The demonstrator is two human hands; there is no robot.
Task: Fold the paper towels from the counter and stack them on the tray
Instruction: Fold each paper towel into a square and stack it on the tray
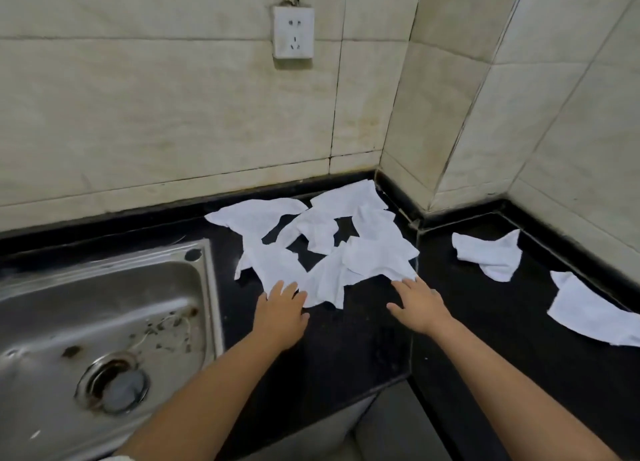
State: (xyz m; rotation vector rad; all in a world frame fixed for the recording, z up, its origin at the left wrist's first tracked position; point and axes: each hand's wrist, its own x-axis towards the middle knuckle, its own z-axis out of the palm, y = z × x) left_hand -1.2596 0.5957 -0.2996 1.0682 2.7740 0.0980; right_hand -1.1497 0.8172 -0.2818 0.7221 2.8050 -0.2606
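- Reaching into the pile with both hands, so the step here looks like picking one sheet to start folding.
- The paper towels (322,246) sit in a loose overlapping heap on the black worktop (346,349), pushed toward the back corner by the tiled wall. Two more pieces lie well apart to the right: one crumpled towel (488,256) and another flat towel (588,315) near the frame edge.
- No tray visible anywhere in view, so I can't say where the stack goes.
- Left hand (282,313) is palm down, fingers spread, tips touching the near edge of the heap. Its grip is wide, holding nothing.
- Right hand (420,304) is also palm down and spread, fingertips just at the corner of the rightmost sheet in the heap. Wide grip too, nothing pinched yet.
- Both forearms stretch straight forward, roughly parallel, with the steel sink (104,322) just beside the left arm.
- My take: pin the heap with one hand and peel off only the top sheet, since thin torn-looking sheets probably drag their neighbours along. Flatten it on bare worktop before creasing.
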